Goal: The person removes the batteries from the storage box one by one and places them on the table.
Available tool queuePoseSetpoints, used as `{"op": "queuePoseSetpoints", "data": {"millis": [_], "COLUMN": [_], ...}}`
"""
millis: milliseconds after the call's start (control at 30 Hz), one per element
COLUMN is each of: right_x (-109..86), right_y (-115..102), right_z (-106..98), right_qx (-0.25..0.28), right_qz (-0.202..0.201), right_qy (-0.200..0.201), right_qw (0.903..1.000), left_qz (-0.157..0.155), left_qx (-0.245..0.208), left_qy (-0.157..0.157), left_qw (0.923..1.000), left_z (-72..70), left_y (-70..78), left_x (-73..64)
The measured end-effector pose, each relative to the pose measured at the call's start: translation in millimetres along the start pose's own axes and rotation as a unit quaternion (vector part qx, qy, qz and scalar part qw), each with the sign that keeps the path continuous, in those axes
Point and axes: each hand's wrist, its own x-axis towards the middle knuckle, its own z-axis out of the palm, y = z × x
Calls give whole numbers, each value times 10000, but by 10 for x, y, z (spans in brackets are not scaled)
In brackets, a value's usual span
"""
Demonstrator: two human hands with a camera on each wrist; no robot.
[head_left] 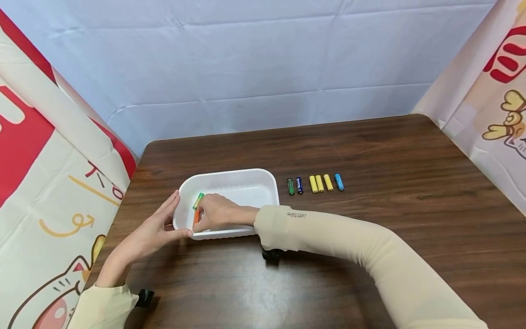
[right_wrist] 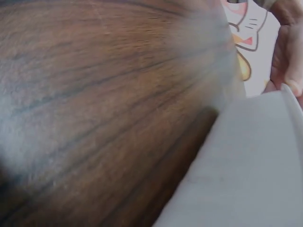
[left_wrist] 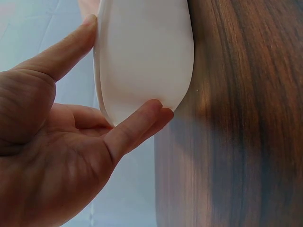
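A white plastic tray sits on the table. My left hand holds its left end, thumb on the near rim and fingers at the far corner; the left wrist view shows fingertips against its outer wall. Inside the tray, my right hand reaches down at the left end and pinches an orange battery, partly hidden by the fingers. A green battery lies just beyond it in the tray. The right wrist view shows the tray wall but not the right hand.
Right of the tray, a spaced row of batteries lies on the wooden table: dark green, dark blue, three yellow and light blue. A pale cloth hangs behind; printed cloths hang at both sides.
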Motion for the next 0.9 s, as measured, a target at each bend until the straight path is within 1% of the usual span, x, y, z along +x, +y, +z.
{"op": "queuePoseSetpoints", "data": {"millis": [67, 167, 267, 367, 500, 667, 767, 900], "right_x": [-23, -74, -153, -282, -514, -831, -1055, -1381], "right_y": [19, 61, 112, 181, 303, 499, 622, 766], "right_z": [-48, -145, -293, -492, -788, -1148, -1360, -1616], "right_qx": [150, 269, 234, 289, 483, 665, 746, 715], "right_qz": [12, -123, -410, -712, -1008, -1221, -1290, -1187], "right_qy": [13, 111, 319, 555, 844, 1257, 1424, 1547], "right_qw": [9999, 9995, 9984, 9955, 9901, 9823, 9785, 9782], "left_qz": [-25, -38, -64, -116, -156, -135, -165, -176], "left_qx": [20, 40, 60, 88, 146, 151, 164, 217], "left_qy": [-7, -15, -30, -51, -45, -20, -35, -29], "left_qw": [10000, 10000, 10000, 9999, 9998, 9998, 9997, 9996], "left_z": [-2, -4, -4, 1, 3, 2, 4, 9], "left_y": [4, 4, 4, 5, 8, 9, 10, 14], "left_x": [2, 5, 6, 11, 19, 19, 18, 13]}}
